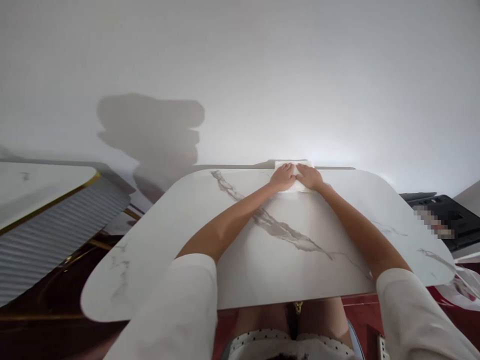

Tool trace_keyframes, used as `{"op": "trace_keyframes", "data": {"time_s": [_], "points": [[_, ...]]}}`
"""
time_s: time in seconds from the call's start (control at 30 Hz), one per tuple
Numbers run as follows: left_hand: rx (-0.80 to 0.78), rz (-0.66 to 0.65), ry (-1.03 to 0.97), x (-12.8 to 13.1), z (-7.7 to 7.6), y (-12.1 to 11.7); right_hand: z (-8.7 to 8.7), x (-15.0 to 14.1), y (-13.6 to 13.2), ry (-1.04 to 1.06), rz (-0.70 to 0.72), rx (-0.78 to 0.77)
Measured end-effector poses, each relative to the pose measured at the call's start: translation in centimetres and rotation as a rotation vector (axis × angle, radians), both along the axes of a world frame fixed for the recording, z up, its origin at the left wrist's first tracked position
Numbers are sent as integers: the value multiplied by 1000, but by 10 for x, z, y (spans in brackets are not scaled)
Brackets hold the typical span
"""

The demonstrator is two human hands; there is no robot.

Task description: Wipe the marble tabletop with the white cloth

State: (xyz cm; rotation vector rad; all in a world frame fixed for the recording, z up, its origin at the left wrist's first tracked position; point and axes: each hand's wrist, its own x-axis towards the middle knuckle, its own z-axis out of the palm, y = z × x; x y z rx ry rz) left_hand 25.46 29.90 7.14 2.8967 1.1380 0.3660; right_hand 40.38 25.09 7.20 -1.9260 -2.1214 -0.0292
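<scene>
A white cloth or paper wipe (299,186) lies at the far edge of a white marble-patterned table (322,272), close to the wall. My left hand (283,177) rests flat on its left half, fingers stretched forward and to the right. On the right half lies my right hand (309,176), also flat, fingers pointing forward and to the left. The thumbs nearly meet in the middle. Both arms reach out straight across the tabletop. Neither hand visibly grips the wipe; both press on it from above.
A pale wall (300,90) rises right behind the table. On the left stands a ribbed grey cabinet (63,225) with a white top and gold trim. A black case-like object (459,217) sits at the right, with clear plastic (465,287) below it.
</scene>
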Motion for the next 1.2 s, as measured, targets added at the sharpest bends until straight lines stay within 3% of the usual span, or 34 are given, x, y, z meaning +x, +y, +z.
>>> {"op": "trace_keyframes", "data": {"time_s": [0.13,0.33,0.47,0.6,0.77,1.0,1.2], "points": [[-70,99,50,-87,10,24,1,-96,31,10,73,13],[-97,324,-93,-206,17,50,4,-227,71,53,134,47],[-73,309,-81,-272,16,62,1,-292,84,91,154,82],[-56,295,-64,-319,13,59,-3,-336,78,143,179,133],[14,265,-60,-361,2,26,1,-368,42,85,223,127],[252,186,-120,-418,-26,-51,8,-398,-42,98,327,145],[350,284,-113,-429,-31,-126,12,-402,-107,129,410,146]]}}
